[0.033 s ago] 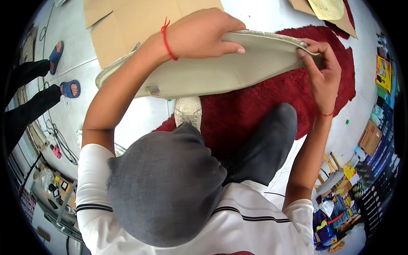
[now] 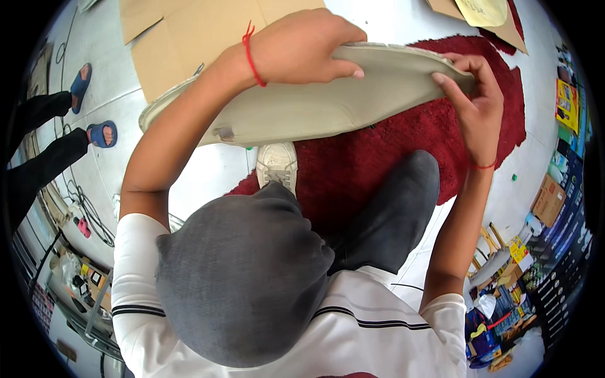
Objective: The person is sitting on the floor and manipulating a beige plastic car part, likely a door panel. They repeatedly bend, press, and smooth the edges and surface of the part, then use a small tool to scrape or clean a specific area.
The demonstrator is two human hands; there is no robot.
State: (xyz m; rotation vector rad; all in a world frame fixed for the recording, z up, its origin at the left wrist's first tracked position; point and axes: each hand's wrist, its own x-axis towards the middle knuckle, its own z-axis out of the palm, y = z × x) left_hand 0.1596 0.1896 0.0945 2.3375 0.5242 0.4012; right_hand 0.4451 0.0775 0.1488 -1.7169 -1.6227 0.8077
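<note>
A long, curved beige panel (image 2: 302, 107) with a smooth, leather-like face and a seam along its near edge is held up in front of me. A small dark worn patch shows low on its left part. My left hand (image 2: 309, 47) grips the far edge, thumb on the smooth face and fingers hidden behind. At the narrow right end, my right hand (image 2: 476, 94) pinches the panel's edge between thumb and bent fingers. Below it lies a shaggy dark red rug (image 2: 353, 170), with my light shoe (image 2: 277, 165) at its left edge.
Flat cardboard (image 2: 170, 47) lies on the pale floor beyond the panel. At the left stands another person in blue sandals (image 2: 102, 134), near loose black cables (image 2: 91, 211). Boxes and packaged goods (image 2: 548, 201) line the right side. A metal-framed cart (image 2: 94, 309) stands lower left.
My right thumb has shifted slightly up and left along the panel's right end, and the fingers have moved a little. My left hand keeps its grip.
</note>
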